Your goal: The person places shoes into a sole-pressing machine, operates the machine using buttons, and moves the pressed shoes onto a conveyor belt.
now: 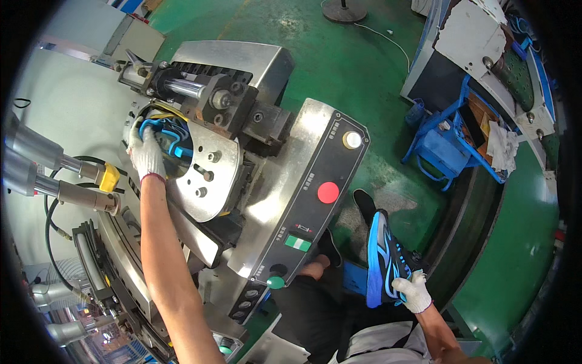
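Observation:
My left hand (pixel 146 156), in a white knit glove, reaches into the machine's opening at the left. Its fingers close around the edge of a dark shoe (pixel 174 134) with bright blue straps or laces. The metal plate (pixel 209 164) and the hand itself hide much of that shoe. Low on the right, my right hand (pixel 414 292), gloved the same way, grips a black and blue sneaker (pixel 383 258) at its heel end. This sneaker is held beside my legs, toe pointing away from me, its blue sole edge turned left.
A slanted control panel (pixel 315 194) with a red button (pixel 328 192) and green controls stands between my arms. Metal cylinders (pixel 73 191) jut in from the left. A blue rack (pixel 445 145) holding cloths stands on the green floor at the right.

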`<act>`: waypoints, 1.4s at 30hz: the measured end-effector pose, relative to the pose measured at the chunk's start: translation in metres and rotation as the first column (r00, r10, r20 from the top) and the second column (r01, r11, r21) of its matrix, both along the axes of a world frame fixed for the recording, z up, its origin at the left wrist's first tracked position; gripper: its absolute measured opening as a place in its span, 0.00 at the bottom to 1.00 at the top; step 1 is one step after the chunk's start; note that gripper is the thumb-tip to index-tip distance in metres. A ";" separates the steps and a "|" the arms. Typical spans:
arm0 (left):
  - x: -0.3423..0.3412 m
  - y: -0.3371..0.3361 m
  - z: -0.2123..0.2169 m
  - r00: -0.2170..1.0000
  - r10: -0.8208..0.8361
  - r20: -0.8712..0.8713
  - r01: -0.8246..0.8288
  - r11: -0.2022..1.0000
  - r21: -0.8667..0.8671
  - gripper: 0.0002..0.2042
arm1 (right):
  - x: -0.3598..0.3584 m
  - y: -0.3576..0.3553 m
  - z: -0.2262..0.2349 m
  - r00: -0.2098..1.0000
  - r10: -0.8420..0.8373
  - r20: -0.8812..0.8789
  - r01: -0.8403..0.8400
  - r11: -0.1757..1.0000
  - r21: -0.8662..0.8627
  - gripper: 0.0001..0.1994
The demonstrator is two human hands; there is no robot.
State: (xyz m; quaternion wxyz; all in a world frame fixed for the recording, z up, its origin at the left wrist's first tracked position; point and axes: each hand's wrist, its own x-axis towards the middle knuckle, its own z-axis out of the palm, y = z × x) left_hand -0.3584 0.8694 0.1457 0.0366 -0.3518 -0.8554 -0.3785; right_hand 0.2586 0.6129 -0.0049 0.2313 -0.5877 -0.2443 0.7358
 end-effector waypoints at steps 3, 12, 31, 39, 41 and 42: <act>0.006 0.001 0.001 0.996 0.022 -0.085 -0.015 0.997 0.080 0.19 | -0.007 -0.003 0.001 0.992 -0.122 -0.016 0.121 0.992 -0.031 0.26; 0.110 -0.084 0.114 0.973 -0.219 0.077 0.106 0.712 0.694 0.20 | -0.012 -0.026 0.021 0.990 -0.135 0.026 0.129 0.978 0.163 0.15; 0.289 -0.537 -0.061 0.809 -0.343 0.477 0.335 0.936 0.105 0.16 | -0.350 0.260 0.232 0.792 0.173 0.585 -0.610 0.205 0.765 0.43; 0.273 -0.544 -0.076 0.776 -0.355 0.522 0.279 0.934 0.221 0.17 | -0.547 0.291 0.167 0.345 -0.131 0.929 -0.936 -0.118 0.331 0.29; 0.272 -0.542 -0.079 0.809 -0.352 0.470 0.278 0.935 0.221 0.16 | -0.553 0.291 0.186 0.142 -0.002 0.990 -0.988 -0.067 0.142 0.27; 0.273 -0.540 -0.077 0.820 -0.323 0.473 0.251 0.945 0.211 0.16 | -0.562 0.301 0.167 0.296 0.006 0.955 -0.951 -0.095 0.296 0.28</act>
